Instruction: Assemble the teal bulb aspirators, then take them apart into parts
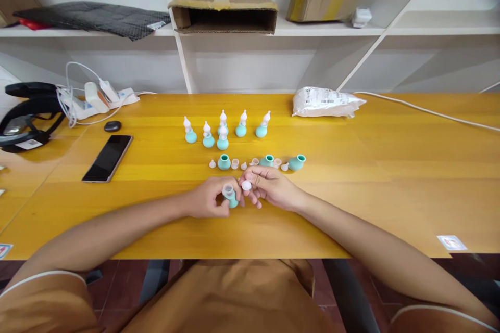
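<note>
My left hand [209, 197] grips a small teal rubber bulb [231, 199] with a clear collar on its mouth, just above the yellow table [351, 187]. My right hand [273, 187] pinches a small white cap [246, 185] right beside the bulb's top. Beyond my hands lies a row of loose parts: three open teal bulbs [224, 162] [267, 160] [297, 162] with several small clear and white pieces [235, 164] between them. Farther back stand several assembled bulbs with white tips [222, 138].
A black phone [108, 157] and a small dark case [112, 126] lie at the left, with a power strip and cables [97, 99] and black headgear [27, 114] behind. A white plastic bag [324, 102] lies at the back right. Shelves hold cardboard boxes [224, 10].
</note>
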A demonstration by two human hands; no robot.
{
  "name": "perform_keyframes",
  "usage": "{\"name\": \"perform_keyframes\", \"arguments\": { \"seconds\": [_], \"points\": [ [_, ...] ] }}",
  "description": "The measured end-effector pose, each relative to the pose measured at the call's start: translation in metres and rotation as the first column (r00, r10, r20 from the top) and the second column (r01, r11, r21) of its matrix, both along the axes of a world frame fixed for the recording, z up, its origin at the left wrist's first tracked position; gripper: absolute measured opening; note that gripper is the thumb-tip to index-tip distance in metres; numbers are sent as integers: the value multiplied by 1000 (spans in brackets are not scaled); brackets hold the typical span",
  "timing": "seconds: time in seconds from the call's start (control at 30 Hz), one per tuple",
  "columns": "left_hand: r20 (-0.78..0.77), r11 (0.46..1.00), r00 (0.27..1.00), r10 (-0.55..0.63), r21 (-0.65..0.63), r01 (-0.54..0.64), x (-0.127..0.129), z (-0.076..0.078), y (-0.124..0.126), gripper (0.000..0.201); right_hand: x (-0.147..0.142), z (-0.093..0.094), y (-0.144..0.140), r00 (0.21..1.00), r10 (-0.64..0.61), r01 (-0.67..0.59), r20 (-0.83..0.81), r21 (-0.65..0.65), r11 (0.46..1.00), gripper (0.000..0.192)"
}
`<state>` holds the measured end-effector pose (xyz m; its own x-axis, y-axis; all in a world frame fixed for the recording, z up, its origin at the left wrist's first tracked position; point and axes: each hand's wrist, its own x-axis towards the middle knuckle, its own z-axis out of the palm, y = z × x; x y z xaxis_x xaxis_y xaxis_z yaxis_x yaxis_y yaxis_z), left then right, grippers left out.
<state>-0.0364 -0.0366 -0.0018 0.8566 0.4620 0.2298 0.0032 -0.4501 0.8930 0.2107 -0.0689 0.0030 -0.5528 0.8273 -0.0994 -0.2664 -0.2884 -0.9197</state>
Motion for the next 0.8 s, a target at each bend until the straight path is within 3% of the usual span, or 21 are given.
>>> {"name": "perform_keyframes", "arguments": {
  "seconds": [0.1, 0.23, 0.4, 0.57, 0.67, 0.8],
  "points": [
    [94, 990, 990, 109, 82, -117, -2, -5, -3, 27, -2, -1, -1, 999, -4, 3, -49, -18, 1000, 42],
    [92, 969, 966, 240, 39, -244, 0, -8, -6, 34, -3, -4, 0, 996, -1, 6, -92, 56, 998, 36],
    [117, 945, 953, 280, 140, -294, 3, 0, -4, 18, -1, -6, 2, 999, -11, 17, -48, 135, 991, 33],
    [294, 877, 926, 237, 346, -334, 5, 7, 0, 13, 2, -7, 4, 996, -38, 16, 82, 251, 968, 36],
    [325, 860, 913, 246, 361, -360, 7, 8, 0, 15, 4, -3, 2, 959, -213, 95, 184, 503, 859, 30],
    [236, 887, 920, 314, 273, -372, 7, 7, -1, 8, 5, 6, -4, 913, -362, 62, 188, 814, 578, 7]
  ]
}}
